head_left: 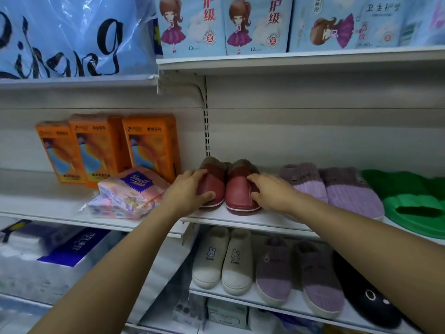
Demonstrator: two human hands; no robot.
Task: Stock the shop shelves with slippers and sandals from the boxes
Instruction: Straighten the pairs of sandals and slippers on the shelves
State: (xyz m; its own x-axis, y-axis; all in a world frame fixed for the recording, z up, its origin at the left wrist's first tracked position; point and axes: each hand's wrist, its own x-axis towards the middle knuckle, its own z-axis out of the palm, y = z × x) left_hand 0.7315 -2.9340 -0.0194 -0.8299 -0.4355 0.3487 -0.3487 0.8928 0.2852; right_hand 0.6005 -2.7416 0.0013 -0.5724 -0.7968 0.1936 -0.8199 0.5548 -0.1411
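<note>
A pair of dark red slippers stands toe-out on the white middle shelf [240, 221]. My left hand [190, 191] grips the left red slipper [213, 183] from its left side, thumb under the toe. My right hand [267, 191] curls over the right side of the right red slipper [238, 194]. To their right on the same shelf sit a purple knitted pair [337, 189] and a green pair [409, 203]. No box is in view.
Orange boxes [106, 148] and a tissue pack [130, 194] fill the shelf section to the left. The lower shelf [284, 307] carries cream bunny slippers [224, 259], purple slippers [298, 276] and a black pair [368, 300]. Blue packs [224, 22] line the top shelf.
</note>
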